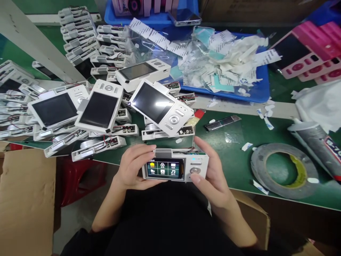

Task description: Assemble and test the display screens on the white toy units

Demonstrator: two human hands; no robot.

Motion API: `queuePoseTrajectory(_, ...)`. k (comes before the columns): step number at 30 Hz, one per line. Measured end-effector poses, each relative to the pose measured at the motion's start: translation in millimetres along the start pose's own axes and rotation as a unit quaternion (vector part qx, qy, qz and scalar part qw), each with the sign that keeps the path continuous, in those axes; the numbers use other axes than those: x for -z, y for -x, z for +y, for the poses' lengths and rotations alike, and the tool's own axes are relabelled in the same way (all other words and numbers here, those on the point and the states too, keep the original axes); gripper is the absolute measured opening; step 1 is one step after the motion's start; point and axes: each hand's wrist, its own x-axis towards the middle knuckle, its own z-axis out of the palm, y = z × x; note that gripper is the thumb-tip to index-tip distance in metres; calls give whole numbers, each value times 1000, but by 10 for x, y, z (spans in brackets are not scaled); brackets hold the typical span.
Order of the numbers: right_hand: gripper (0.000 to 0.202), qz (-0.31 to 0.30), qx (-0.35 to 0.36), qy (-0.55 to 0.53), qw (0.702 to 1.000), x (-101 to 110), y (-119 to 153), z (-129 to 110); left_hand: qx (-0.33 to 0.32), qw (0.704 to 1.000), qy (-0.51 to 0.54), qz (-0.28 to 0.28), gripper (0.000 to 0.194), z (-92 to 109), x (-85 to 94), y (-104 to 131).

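Observation:
Between my two hands is a white digital camera (186,170), its back turned up and its lit screen showing a menu of icons. Wires and a green board show along its open top edge. My left hand (134,167) grips the screen end, fingers over the top and thumb below. At the other end my right hand (213,177) holds the body, with the thumb on the round button pad. Just beyond lie several white cameras, among them one with a dark, glossy screen (153,101) and another (99,106) to its left, resting on opened camera bodies.
A blue tray (262,85) holds peeled backing paper and plastic scraps. On the right are a roll of tape (258,170), a glue tube (314,138) and pink cameras (303,46). A red stool (80,181) stands below the green table's (231,142) edge.

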Motion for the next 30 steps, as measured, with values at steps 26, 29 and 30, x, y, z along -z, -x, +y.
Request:
queuePoseTrajectory(26, 55, 69, -103, -43, 991, -83, -35, -29, 6, 1000, -22, -17, 66, 15, -14, -27)
queuePoseTrajectory(29, 52, 81, -134, -59, 986, -89, -39, -60, 5, 999, -26, -20, 67, 13, -18, -17)
queuePoseTrajectory(30, 53, 79, -133, -59, 986, -87, -41, -60, 5, 999, -26, -21, 68, 12, -20, -15)
